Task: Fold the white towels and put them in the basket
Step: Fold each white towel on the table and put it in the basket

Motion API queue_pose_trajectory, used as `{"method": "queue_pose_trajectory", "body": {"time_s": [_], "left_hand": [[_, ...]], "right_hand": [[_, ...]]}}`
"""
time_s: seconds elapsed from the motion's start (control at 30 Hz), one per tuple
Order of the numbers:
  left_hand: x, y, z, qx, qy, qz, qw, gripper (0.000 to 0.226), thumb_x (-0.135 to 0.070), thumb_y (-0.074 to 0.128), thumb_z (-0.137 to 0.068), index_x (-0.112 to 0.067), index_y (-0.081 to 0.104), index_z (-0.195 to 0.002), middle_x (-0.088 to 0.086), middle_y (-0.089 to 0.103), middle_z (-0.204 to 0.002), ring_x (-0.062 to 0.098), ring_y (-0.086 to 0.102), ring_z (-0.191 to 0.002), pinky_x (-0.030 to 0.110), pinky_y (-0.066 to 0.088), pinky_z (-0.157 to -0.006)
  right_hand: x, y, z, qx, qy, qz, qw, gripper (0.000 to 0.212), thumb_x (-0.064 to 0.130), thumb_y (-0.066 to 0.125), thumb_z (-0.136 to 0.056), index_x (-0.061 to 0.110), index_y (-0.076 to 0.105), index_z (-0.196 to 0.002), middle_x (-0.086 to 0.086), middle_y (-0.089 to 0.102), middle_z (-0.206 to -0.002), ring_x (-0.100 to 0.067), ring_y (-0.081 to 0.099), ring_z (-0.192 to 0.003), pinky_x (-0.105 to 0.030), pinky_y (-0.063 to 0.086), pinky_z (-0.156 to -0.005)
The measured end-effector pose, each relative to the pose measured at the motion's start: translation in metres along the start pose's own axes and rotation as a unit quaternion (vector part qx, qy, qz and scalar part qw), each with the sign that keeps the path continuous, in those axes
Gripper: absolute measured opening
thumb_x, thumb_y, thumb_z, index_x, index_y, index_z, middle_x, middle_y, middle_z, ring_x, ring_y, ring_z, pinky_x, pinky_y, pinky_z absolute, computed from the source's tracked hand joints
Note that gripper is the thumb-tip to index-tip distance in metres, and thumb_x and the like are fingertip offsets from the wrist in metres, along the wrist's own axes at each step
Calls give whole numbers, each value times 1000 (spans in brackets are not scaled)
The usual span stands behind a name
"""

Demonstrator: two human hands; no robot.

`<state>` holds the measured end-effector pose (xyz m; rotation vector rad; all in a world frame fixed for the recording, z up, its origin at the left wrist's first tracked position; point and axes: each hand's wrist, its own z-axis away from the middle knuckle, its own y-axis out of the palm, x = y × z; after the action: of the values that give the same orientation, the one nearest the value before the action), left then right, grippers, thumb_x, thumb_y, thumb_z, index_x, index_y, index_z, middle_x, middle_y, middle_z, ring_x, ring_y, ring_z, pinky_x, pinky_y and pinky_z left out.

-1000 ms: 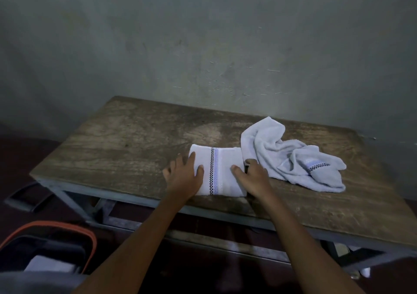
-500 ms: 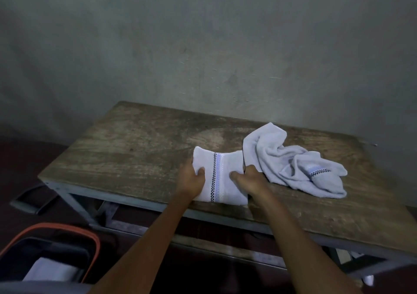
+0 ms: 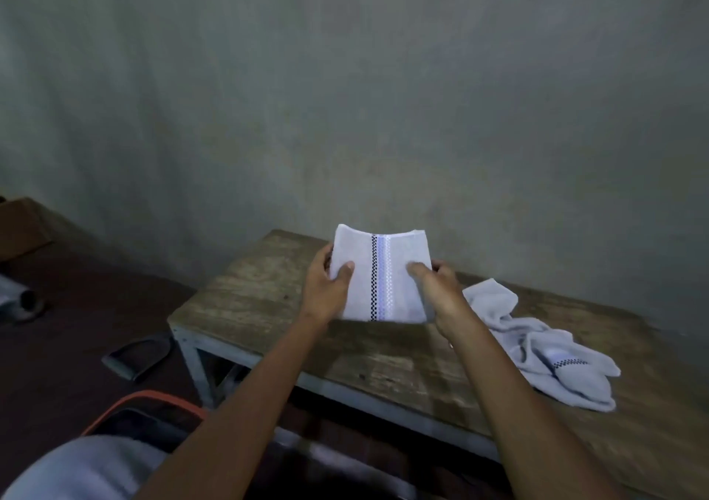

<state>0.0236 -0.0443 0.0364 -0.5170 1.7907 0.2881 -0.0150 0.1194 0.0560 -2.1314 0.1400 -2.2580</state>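
The left hand (image 3: 326, 292) grips the nine o'clock edge of a folded white terry towel with a black-checked and blue woven stripe (image 3: 380, 277), thumb pressed on the front face and fingers curled behind. The right hand (image 3: 441, 292) clasps the three o'clock edge in the same way. Between them the towel is held up off the worn brown wooden table with a grey metal frame (image 3: 268, 296), its stripe running from twelve to six o'clock and its top edge sagging slightly in the middle. At four o'clock from it, a second white towel with the same stripe (image 3: 537, 346) lies crumpled on the tabletop, just beside the right forearm. At seven o'clock, on the dark floor beside the table leg, stands a dark basket with an orange rim (image 3: 153, 398). Its contents are blurred.
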Motion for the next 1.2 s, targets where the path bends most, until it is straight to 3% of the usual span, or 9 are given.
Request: {"method": "queue_pose_trajectory", "body": {"time_s": [0.17, 0.27, 0.37, 0.5, 0.6, 0.93, 1.07, 1.2], "left_hand": [[-28, -59, 5, -69, 48, -19, 996, 39, -17, 65, -83, -7, 56, -120, 6, 64, -107, 14, 59, -89, 20, 48, -76], [-34, -92, 11, -115, 60, -36, 991, 40, -14, 66, -83, -6, 56, -121, 1, 61, -102, 12, 57, -88, 5, 44, -68], [-30, -131, 22, -164, 52, -46, 984, 38, -6, 62, -86, -5, 55, -123, 3, 61, -105, 13, 57, -90, 2, 43, -67], [-12, -195, 43, -222, 20, -61, 973, 36, -8, 63, -85, -11, 56, -121, 4, 63, -107, 16, 59, -94, 25, 47, -81], [6, -246, 64, -263, -3, -70, 962, 35, -8, 61, -86, -11, 55, -121, 3, 62, -107, 15, 58, -94, 27, 46, -81], [125, -332, 145, -389, -175, -54, 903, 40, -6, 59, -87, -9, 51, -125, 1, 59, -106, 11, 57, -92, 24, 43, -80], [189, -346, 171, -407, -263, -32, 874, 42, -5, 57, -86, -7, 50, -128, 10, 61, -115, 17, 59, -98, 30, 47, -86], [260, -356, 184, -408, -333, -45, 849, 60, -22, 50, -71, -10, 48, -129, 11, 57, -122, 22, 56, -110, 36, 45, -96]], "right_hand": [[25, 47, 17, 57, -24, -17, 998, 37, 25, 59, -86, 4, 52, -116, -13, 63, -106, -27, 62, -91, -29, 46, -71], [33, 79, 31, 80, -52, -23, 995, 34, 20, 61, -87, 1, 53, -114, -13, 64, -104, -24, 60, -86, -26, 44, -64], [36, 115, 49, 117, -68, -20, 991, 29, 16, 60, -88, 2, 53, -113, -9, 59, -99, -21, 56, -86, -22, 42, -60], [24, 175, 76, 194, -66, -13, 979, 23, 15, 61, -87, 9, 53, -108, -7, 63, -97, -18, 59, -80, -26, 46, -68], [8, 224, 100, 253, -54, 2, 966, 24, 17, 61, -87, 9, 53, -109, -4, 62, -94, -14, 59, -77, -24, 46, -62], [-113, 351, 148, 402, 32, 121, 907, 21, 18, 61, -88, 16, 50, -106, -6, 58, -105, -19, 57, -89, -28, 44, -68], [-178, 389, 152, 437, 54, 182, 879, 28, 13, 60, -88, 7, 53, -114, -8, 57, -107, -18, 54, -91, -27, 41, -70], [-245, 428, 147, 464, 87, 239, 849, 28, 14, 58, -88, 8, 52, -116, -10, 60, -107, -17, 54, -89, -26, 40, -72]]}}
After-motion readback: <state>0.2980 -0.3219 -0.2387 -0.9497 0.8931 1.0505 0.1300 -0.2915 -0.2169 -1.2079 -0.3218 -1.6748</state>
